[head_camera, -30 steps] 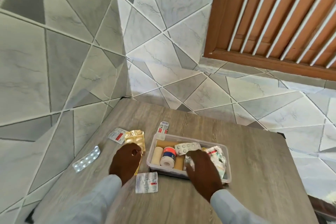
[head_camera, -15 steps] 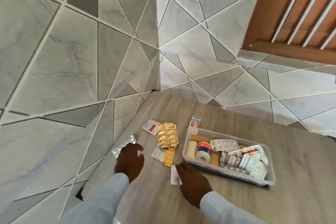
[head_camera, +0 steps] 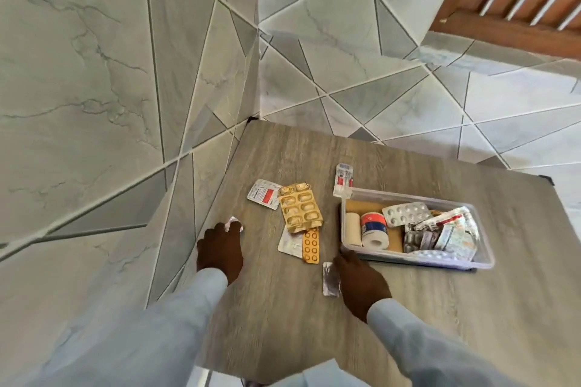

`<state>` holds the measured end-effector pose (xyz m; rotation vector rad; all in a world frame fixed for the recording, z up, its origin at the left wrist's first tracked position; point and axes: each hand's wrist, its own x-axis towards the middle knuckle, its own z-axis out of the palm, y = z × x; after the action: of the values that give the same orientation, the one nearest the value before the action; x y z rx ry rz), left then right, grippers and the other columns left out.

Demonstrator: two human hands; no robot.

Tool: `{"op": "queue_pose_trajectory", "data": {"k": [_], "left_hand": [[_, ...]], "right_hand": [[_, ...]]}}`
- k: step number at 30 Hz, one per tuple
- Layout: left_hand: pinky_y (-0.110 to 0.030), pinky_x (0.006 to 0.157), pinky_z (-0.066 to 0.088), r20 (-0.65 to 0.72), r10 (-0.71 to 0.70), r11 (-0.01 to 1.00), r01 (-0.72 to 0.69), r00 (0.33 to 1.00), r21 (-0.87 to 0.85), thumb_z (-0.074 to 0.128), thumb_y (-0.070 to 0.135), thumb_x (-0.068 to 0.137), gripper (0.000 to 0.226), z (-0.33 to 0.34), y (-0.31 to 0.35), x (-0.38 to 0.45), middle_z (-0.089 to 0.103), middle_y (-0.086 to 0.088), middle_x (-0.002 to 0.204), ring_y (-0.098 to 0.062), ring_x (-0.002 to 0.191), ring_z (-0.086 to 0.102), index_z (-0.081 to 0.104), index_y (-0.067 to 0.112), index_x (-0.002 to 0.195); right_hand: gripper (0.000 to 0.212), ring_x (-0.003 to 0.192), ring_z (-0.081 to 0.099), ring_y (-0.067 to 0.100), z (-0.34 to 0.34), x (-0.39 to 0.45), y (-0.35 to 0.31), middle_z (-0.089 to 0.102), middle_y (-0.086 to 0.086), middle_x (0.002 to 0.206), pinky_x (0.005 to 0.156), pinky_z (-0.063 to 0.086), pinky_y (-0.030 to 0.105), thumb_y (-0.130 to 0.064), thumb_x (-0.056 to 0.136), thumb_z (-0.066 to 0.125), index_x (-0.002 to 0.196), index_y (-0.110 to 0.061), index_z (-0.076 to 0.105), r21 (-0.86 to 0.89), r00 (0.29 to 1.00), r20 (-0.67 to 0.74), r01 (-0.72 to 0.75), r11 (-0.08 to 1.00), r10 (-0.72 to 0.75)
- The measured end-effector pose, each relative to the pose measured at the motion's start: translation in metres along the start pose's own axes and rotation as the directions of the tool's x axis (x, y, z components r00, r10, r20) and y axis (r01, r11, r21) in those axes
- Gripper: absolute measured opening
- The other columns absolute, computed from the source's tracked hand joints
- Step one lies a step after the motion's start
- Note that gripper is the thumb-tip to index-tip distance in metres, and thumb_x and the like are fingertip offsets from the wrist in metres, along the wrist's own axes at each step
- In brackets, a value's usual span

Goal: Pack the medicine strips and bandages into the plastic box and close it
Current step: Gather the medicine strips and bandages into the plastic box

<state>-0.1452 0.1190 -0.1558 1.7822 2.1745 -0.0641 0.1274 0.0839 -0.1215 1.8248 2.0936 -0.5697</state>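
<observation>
A clear plastic box [head_camera: 418,196] stands on the wooden table [head_camera: 408,308]. It holds a beige bandage roll [head_camera: 352,228], a tape roll [head_camera: 374,229], a white blister strip [head_camera: 405,214] and several other strips. My left hand [head_camera: 220,250] is curled over a silver blister strip [head_camera: 234,223] near the table's left edge; only the strip's tip shows. My right hand [head_camera: 361,280] rests on a silver strip [head_camera: 330,280] just in front of the box's near left corner. Loose on the table lie a gold blister pack [head_camera: 300,207], an orange strip [head_camera: 310,245] and a red-white sachet [head_camera: 263,197].
A red-white strip [head_camera: 343,182] leans at the box's far left corner. A white strip [head_camera: 289,243] lies under the gold and orange ones. Tiled walls [head_camera: 125,104] close the table's left and far sides. No lid is in view.
The view has swung left and down. My right hand came out of the box onto the silver strip in front of it. My left hand moved left onto the silver blister strip.
</observation>
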Motion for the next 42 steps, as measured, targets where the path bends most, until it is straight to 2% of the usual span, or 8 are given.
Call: {"op": "queue_pose_trajectory", "data": {"k": [11, 16, 20, 23, 26, 32, 36, 42], "left_hand": [[-0.04, 0.094, 0.044, 0.153, -0.175, 0.93, 0.214, 0.973, -0.3, 0.061, 0.019, 0.082, 0.047, -0.016, 0.009, 0.016, 0.051, -0.014, 0.126, -0.035, 0.115, 0.052, 0.043, 0.021, 0.126], [-0.037, 0.081, 0.051, 0.213, -0.124, 0.767, 0.23, 0.969, -0.599, 0.068, 0.009, 0.077, 0.022, -0.035, 0.03, 0.024, 0.067, -0.014, 0.107, -0.031, 0.096, 0.062, 0.062, 0.017, 0.097], [-0.04, 0.07, 0.057, 0.208, 0.033, 0.57, 0.153, 0.978, -0.807, 0.078, 0.007, 0.068, 0.025, -0.065, 0.089, 0.02, 0.07, -0.012, 0.092, -0.026, 0.081, 0.067, 0.065, 0.015, 0.088], [-0.026, 0.052, 0.051, 0.214, 0.193, 0.496, 0.093, 0.957, -0.863, 0.074, -0.007, 0.072, 0.028, -0.075, 0.154, 0.011, 0.063, -0.012, 0.074, -0.019, 0.062, 0.062, 0.061, 0.011, 0.089], [-0.028, 0.052, 0.054, 0.191, 0.284, 0.507, 0.022, 0.94, -0.861, 0.071, -0.013, 0.071, 0.028, -0.067, 0.219, 0.008, 0.061, -0.009, 0.064, -0.014, 0.051, 0.062, 0.061, 0.008, 0.087], [-0.049, 0.078, 0.059, 0.208, 0.312, 0.629, -0.037, 0.927, -0.777, 0.075, 0.004, 0.067, 0.025, -0.037, 0.285, 0.017, 0.071, -0.008, 0.081, -0.027, 0.082, 0.071, 0.066, 0.025, 0.078], [-0.039, 0.09, 0.053, 0.146, 0.349, 0.782, -0.202, 0.926, -0.59, 0.07, 0.014, 0.078, 0.031, -0.033, 0.296, 0.017, 0.069, -0.007, 0.107, -0.026, 0.1, 0.065, 0.066, 0.018, 0.108], [-0.037, 0.097, 0.047, 0.042, 0.344, 0.85, -0.293, 0.938, -0.437, 0.057, 0.031, 0.089, 0.042, -0.034, 0.274, 0.022, 0.065, -0.006, 0.119, -0.025, 0.112, 0.058, 0.05, 0.024, 0.13]], "right_hand": [[0.036, 0.102, 0.062, 0.029, -0.028, 0.0, -0.011, 0.063, 0.01, 0.114, 0.082, 0.051, 0.036, -0.018, 0.087, 0.06, 0.119, -0.02, 0.046, 0.09, 0.994, 0.06, 0.086, 0.992, -0.091], [0.012, 0.085, 0.063, 0.016, -0.053, -0.001, 0.013, 0.067, 0.0, 0.092, 0.076, 0.052, 0.034, -0.016, 0.089, 0.052, 0.096, -0.022, 0.059, 0.479, 0.985, -0.111, 0.167, 0.861, -0.13], [0.014, 0.076, 0.06, 0.015, -0.076, 0.008, 0.071, 0.066, -0.002, 0.08, 0.073, 0.046, 0.033, -0.008, 0.085, 0.057, 0.085, -0.02, 0.065, 0.622, 0.912, -0.398, 0.189, 0.76, 0.1], [0.015, 0.069, 0.064, 0.022, -0.08, 0.013, 0.13, 0.071, 0.005, 0.079, 0.07, 0.056, 0.044, -0.007, 0.086, 0.057, 0.089, -0.016, 0.068, 0.759, 0.862, -0.38, 0.085, 0.645, 0.334], [0.014, 0.071, 0.067, 0.023, -0.086, 0.011, 0.175, 0.07, -0.003, 0.074, 0.072, 0.056, 0.045, -0.005, 0.083, 0.06, 0.079, -0.015, 0.068, 0.777, 0.809, -0.378, 0.013, 0.629, 0.45], [0.011, 0.079, 0.063, 0.026, -0.088, 0.013, 0.195, 0.067, 0.006, 0.08, 0.06, 0.043, 0.023, -0.011, 0.084, 0.063, 0.08, -0.021, 0.064, 0.724, 0.851, -0.252, -0.15, 0.673, 0.461], [0.013, 0.086, 0.065, 0.027, -0.08, 0.015, 0.193, 0.07, 0.006, 0.094, 0.076, 0.05, 0.03, -0.022, 0.085, 0.06, 0.097, -0.023, 0.065, 0.661, 0.846, -0.19, -0.266, 0.702, 0.499], [0.027, 0.104, 0.06, 0.025, -0.082, 0.009, 0.168, 0.061, 0.003, 0.113, 0.086, 0.046, 0.035, -0.029, 0.09, 0.057, 0.114, -0.018, 0.057, 0.525, 0.819, -0.397, -0.168, 0.834, 0.415]]}}
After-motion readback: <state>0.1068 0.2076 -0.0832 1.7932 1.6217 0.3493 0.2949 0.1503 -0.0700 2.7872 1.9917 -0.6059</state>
